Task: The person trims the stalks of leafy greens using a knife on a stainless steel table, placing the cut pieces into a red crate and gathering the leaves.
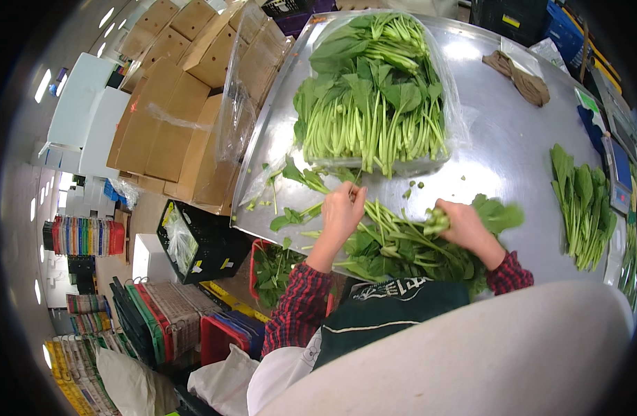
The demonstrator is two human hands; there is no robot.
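Note:
My right hand [461, 223] is closed around a small bunch of leafy green vegetables [435, 221], stem ends towards the left and blurred leaves sticking out on the right. My left hand [344, 205] has its fingers pinched together above the metal table, beside a leafy stem; whether it holds something small I cannot tell. Under and between both hands lies a loose pile of leafy green stems [401, 249] along the near table edge. Beyond them, a large stack of the same greens [375, 114] rests on clear plastic. Cut stem bits [408, 192] lie between the stack and my hands.
The steel table [505, 135] carries a brown cloth [521, 80], a bundle of greens [583, 208] and a blue scale [621, 177] at right. Cardboard boxes [162, 125] stand left, above a black crate [209, 244]. A red bin [258, 270] of leaves sits below the table edge.

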